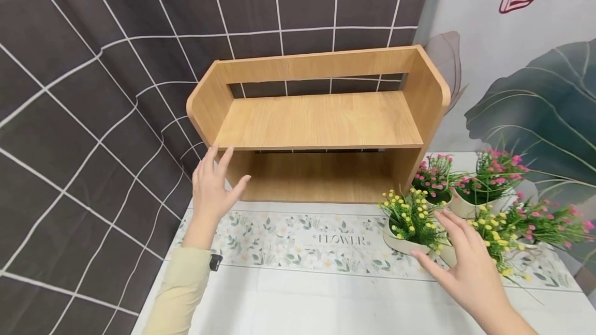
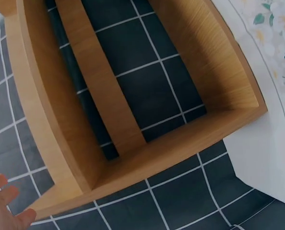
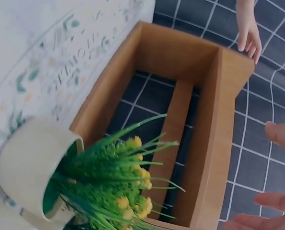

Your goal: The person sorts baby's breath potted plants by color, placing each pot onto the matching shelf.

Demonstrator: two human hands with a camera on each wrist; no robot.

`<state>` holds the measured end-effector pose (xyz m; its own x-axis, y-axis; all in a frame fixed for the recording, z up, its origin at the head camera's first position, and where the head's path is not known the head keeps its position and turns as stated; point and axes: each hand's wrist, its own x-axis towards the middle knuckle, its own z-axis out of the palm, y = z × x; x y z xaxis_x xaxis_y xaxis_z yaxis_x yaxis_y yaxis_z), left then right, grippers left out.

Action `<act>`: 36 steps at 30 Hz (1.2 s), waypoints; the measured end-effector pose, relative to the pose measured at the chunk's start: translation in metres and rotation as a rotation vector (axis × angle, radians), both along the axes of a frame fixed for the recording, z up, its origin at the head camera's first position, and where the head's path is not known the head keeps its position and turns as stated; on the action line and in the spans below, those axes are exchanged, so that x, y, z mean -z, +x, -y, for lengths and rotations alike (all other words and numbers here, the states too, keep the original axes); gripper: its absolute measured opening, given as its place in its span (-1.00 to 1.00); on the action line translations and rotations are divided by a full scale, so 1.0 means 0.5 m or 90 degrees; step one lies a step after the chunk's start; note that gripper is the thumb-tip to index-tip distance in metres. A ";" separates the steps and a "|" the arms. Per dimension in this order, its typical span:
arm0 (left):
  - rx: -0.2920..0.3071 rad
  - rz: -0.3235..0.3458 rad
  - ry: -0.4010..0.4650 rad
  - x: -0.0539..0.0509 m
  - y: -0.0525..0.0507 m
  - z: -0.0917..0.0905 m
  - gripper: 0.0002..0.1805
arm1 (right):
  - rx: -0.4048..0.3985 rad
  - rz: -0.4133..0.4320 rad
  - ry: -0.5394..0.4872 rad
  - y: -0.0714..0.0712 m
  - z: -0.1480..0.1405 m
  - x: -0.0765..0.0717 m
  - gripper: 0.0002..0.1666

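A light-wood two-tier shelf [image 1: 321,120] stands at the back of the table, its boards bare. My left hand [image 1: 211,187] is beside the shelf's left side, fingers spread and holding nothing; whether the fingertips touch the wood I cannot tell. My right hand [image 1: 470,265] hovers over the table at the right, fingers apart and holding nothing. Nearest to it is a white pot of yellow flowers [image 1: 412,221], just behind and left of the fingers. In the right wrist view that yellow-flowered plant [image 3: 128,187] leans in front of the shelf.
A second yellow-flowered plant [image 1: 493,237] and several pink-flowered pots [image 1: 489,180] crowd the table's right side. A floral runner [image 1: 298,242] lettered FLOWER crosses the white table [image 1: 326,301]. Dark gridded cloth [image 1: 93,133] hangs at the left and behind.
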<state>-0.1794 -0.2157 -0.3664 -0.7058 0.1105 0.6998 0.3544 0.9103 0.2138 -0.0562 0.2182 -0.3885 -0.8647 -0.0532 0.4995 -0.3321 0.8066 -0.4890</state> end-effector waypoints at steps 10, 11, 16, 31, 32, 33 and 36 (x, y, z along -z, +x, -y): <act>-0.015 -0.078 0.011 -0.032 -0.023 0.013 -0.25 | 0.091 0.074 -0.023 0.051 0.010 0.037 -0.27; -0.017 -0.078 0.014 -0.035 -0.023 0.014 -0.25 | 0.103 0.082 -0.022 0.054 0.010 0.041 -0.28; -0.024 -0.056 0.026 -0.046 -0.022 0.022 -0.26 | 0.153 0.081 -0.050 0.067 0.010 0.068 -0.32; -0.033 -0.102 0.105 -0.072 -0.079 0.041 -0.30 | 0.229 0.186 -0.103 0.068 -0.012 0.154 -0.42; -0.036 -0.099 0.110 -0.072 -0.082 0.041 -0.31 | 0.231 0.198 -0.102 0.066 -0.014 0.159 -0.41; -0.039 -0.097 0.113 -0.070 -0.084 0.042 -0.31 | 0.231 0.211 -0.103 0.064 -0.015 0.163 -0.40; -0.050 -0.094 0.122 -0.065 -0.091 0.044 -0.31 | 0.231 0.252 -0.108 0.058 -0.017 0.177 -0.37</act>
<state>-0.2249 -0.2376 -0.3340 -0.5955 -0.0848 0.7989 0.3243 0.8844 0.3356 -0.0272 0.2268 -0.4769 -0.9359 0.3349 0.1091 0.1866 0.7342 -0.6528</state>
